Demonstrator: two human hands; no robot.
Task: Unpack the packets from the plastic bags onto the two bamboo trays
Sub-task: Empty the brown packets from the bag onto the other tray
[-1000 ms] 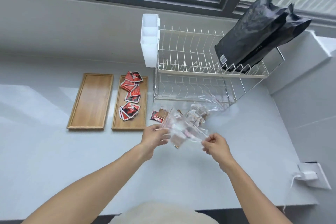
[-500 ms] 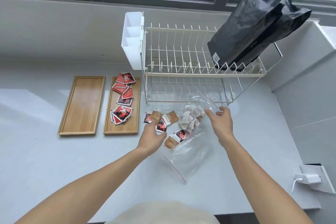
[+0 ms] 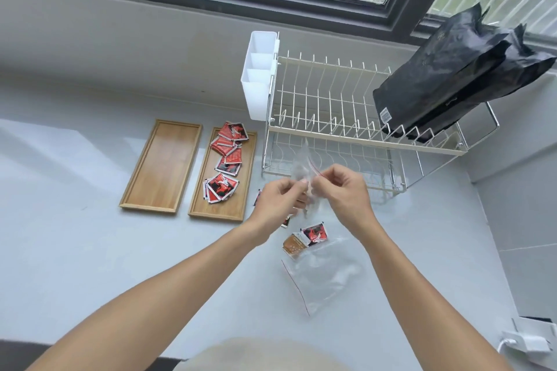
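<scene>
Two bamboo trays lie side by side on the white counter. The left tray holds nothing. The right tray carries several red packets. My left hand and my right hand are raised together in front of the rack, both pinching the top of a clear zip bag with a red seal line. A second clear bag lies flat on the counter below my hands. A red packet and a brown packet lie loose at its upper edge. Other packets are hidden under my hands.
A white two-tier dish rack stands behind my hands, with a white cutlery holder on its left end and two black pouches leaning on its right. A white plug and socket sit at the lower right. A window runs along the back.
My right hand has lifted the second clear bag off the counter and my left hand has left the loose packets to join it. The first bag stays flat on the counter.
</scene>
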